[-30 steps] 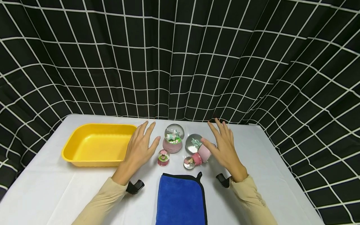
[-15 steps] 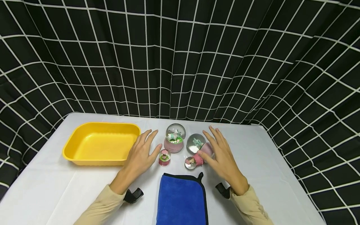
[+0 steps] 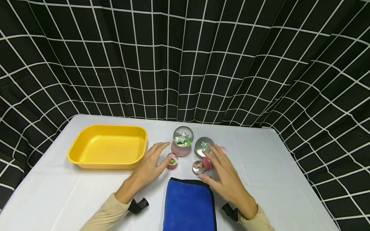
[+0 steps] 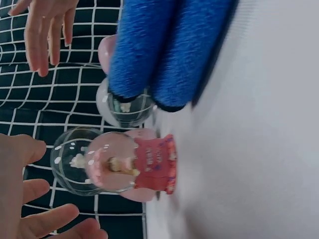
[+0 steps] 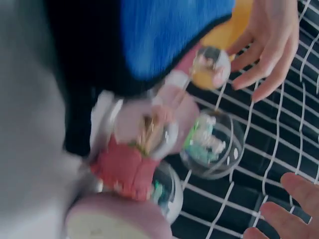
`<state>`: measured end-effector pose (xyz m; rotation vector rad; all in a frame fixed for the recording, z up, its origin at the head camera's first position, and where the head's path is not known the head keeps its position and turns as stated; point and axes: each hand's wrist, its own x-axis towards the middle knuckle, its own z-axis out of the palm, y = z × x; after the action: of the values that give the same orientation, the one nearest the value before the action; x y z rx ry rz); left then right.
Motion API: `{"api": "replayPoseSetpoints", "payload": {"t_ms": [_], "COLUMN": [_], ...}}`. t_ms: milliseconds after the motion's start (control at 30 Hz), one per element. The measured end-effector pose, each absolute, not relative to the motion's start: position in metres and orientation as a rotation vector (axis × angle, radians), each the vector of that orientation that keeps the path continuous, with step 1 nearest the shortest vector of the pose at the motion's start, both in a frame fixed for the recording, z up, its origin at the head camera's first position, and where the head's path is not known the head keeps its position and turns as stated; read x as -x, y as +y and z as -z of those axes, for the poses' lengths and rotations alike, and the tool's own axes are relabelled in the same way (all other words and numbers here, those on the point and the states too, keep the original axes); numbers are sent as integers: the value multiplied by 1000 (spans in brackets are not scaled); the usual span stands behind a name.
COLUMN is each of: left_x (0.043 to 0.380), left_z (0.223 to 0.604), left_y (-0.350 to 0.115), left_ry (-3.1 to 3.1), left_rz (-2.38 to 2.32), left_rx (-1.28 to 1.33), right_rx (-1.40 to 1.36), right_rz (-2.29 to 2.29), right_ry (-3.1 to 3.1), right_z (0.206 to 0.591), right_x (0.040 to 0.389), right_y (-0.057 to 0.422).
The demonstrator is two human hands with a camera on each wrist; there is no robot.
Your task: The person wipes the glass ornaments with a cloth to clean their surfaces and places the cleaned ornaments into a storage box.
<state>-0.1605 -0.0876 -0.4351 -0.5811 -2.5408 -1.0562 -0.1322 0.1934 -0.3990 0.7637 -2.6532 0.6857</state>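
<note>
Nearest: blue cloth (image 3: 189, 205), folded, flat on the white table (image 3: 274, 166), between the two forearms. It shows as a blurred blue mass at the top of both wrist views. Beige sleeves (image 3: 108, 213) on both arms, with a black strap at each wrist.

Right hand (image 3: 226, 179) is just past the cloth's far right corner, palm down, fingers straight and spread, gripping nothing. Its thumb lies near the cloth edge. The fingertips reach over toward the tipped small globe (image 3: 201, 165), which lies on its side, glass to the left, red base to the right. Cannot tell whether the fingers touch it. In the right wrist view this globe sits close and blurred, red base low in the frame.

Left hand (image 3: 150, 168) is left of the cloth, palm down, fingers loosely extended, holding nothing. Its thumb tip sits right beside the upright small globe (image 3: 172, 161), pink base, touching or nearly so; contact not clear. The left wrist view shows that globe (image 4: 132, 167) near the fingers, not enclosed by them.

Behind these: tipped big globe (image 3: 206, 147), lying on its side, glass left, pale pink base right, partly hidden by the right fingers. Just left of it stands the upright big globe (image 3: 182, 141), pink base, green figure inside. All four globes cluster close together at mid-table.

Left, apart from the globes: yellow tray (image 3: 86, 160), its near right corner close to the left hand.

Farthest: black curtain (image 3: 185, 57) with a white grid, hanging behind and to both sides of the table.
</note>
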Motion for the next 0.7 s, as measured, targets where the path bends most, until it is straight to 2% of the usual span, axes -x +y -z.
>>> {"api": "replayPoseSetpoints", "payload": {"t_ms": [700], "left_x": [167], "left_z": [455], "left_y": [-87], "left_ry": [-2670], "left_rz": [1357], "left_rx": [566], "right_rx": [-949], "right_rz": [-748], "right_ry": [-2819], "right_z": [415], "right_x": [113], "right_y": [169]}}
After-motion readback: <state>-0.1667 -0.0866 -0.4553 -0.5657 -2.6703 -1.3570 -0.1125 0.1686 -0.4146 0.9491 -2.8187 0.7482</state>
